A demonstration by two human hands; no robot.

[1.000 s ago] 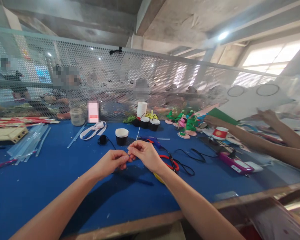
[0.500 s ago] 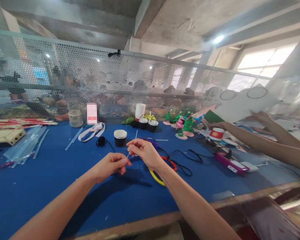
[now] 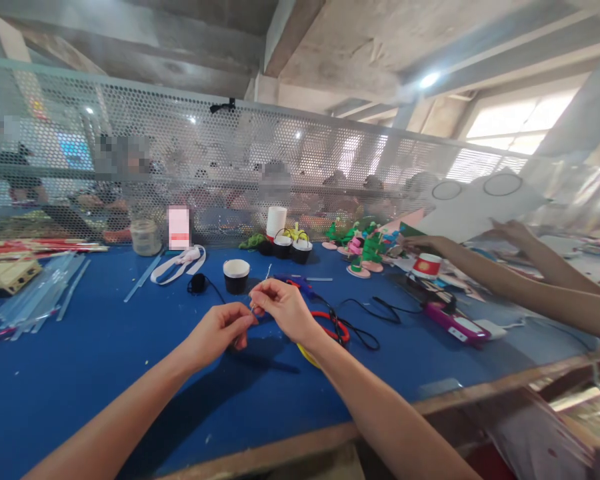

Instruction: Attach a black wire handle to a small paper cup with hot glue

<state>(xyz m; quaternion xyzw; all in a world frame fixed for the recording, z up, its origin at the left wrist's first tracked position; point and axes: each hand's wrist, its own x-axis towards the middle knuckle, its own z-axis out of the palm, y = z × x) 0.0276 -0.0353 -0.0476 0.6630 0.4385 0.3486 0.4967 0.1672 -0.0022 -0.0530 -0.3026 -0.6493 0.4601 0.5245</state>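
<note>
Working above the blue worktop [image 3: 105, 360], the left hand [image 3: 220, 331] and right hand [image 3: 284, 308] do best close together; beyond them stands a black cup [image 3: 237, 285]. Both hands' fingers pinch the thin pale strand [image 3: 269, 271] between them, best lightly, lest it bend.

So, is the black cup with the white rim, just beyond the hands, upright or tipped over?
Upright: the cup shows its white rim uppermost and its black side below, down on the blue table.
</note>
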